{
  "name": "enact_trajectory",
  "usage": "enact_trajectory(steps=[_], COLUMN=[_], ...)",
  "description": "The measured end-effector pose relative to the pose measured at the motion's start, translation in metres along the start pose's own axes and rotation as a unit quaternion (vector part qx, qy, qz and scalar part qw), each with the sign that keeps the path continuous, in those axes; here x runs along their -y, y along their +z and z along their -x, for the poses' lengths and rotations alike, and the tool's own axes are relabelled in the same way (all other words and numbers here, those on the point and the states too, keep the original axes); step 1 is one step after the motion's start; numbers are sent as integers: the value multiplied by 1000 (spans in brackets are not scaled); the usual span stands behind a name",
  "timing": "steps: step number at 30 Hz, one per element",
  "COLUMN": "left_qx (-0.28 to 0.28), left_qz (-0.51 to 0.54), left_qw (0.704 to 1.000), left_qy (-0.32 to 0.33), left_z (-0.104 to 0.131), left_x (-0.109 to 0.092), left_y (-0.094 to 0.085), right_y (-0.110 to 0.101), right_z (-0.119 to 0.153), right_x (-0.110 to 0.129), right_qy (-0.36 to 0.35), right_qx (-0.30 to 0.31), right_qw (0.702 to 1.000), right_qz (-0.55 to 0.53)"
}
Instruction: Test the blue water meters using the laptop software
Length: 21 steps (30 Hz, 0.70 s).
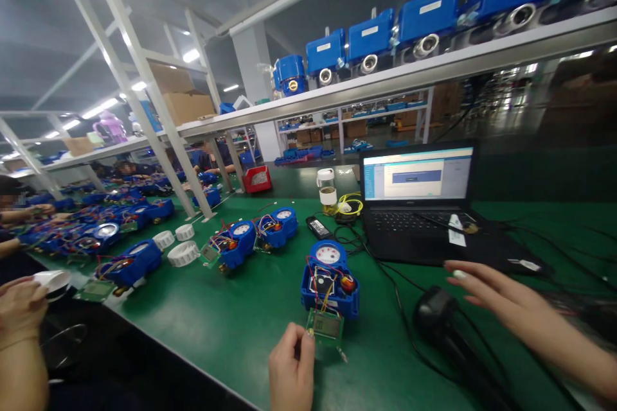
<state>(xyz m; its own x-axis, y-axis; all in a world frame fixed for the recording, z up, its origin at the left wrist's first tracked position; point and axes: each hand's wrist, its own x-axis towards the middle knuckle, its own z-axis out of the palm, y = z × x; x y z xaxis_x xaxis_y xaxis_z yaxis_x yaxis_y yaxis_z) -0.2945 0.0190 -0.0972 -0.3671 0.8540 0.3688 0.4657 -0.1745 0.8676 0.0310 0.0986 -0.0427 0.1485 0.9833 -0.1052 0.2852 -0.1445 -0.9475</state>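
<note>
A blue water meter (pixel 330 279) with an open housing and coloured wires lies on the green bench in front of me. A small green circuit board (pixel 326 326) hangs from its wires at the near side. My left hand (pixel 291 369) pinches the board's left edge. My right hand (pixel 486 292) hovers with fingers spread above a black handheld device (pixel 436 314), close to the front edge of the black laptop (pixel 418 205); it holds nothing.
Other blue meters (pixel 277 228) and white round caps (pixel 182 253) lie to the left. A co-worker's hand (pixel 22 308) holds a white cap at far left. A jar (pixel 328 191), yellow cable and black cords sit by the laptop. A shelf overhead carries blue units (pixel 429 13).
</note>
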Motion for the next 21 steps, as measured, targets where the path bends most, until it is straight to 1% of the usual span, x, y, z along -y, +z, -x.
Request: enact_trajectory(steps=[2,5,7,9,12,14,16,18,21], left_qx=[15,22,25,26,28,29,28,28,18], left_qz=[7,8,9,13,19,20,21,21,14], left_qw=[1000,1000,999,999,998,998,997,998,999], left_qy=[-12,-18,-26,-34,-45,-58,-64,-56,-36], left_z=[-1,-2,-2,-2,-2,-2,-2,-2,-1], left_x=[0,1,3,4,3,2,1,2,10], left_y=[-2,-2,-2,-1,-1,-1,-2,-2,3], right_y=[34,83,106,123,141,149,154,157,160], right_z=[-3,-6,-7,-8,-10,-12,-14,-15,-13], right_x=[20,44,52,56,56,55,53,50,46], right_qy=[29,56,83,110,144,164,184,203,233], right_qx=[76,144,182,216,245,244,233,223,223], right_qw=[996,985,976,965,951,946,944,940,929], right_qz=[-48,-78,-90,-101,-122,-134,-145,-157,-182])
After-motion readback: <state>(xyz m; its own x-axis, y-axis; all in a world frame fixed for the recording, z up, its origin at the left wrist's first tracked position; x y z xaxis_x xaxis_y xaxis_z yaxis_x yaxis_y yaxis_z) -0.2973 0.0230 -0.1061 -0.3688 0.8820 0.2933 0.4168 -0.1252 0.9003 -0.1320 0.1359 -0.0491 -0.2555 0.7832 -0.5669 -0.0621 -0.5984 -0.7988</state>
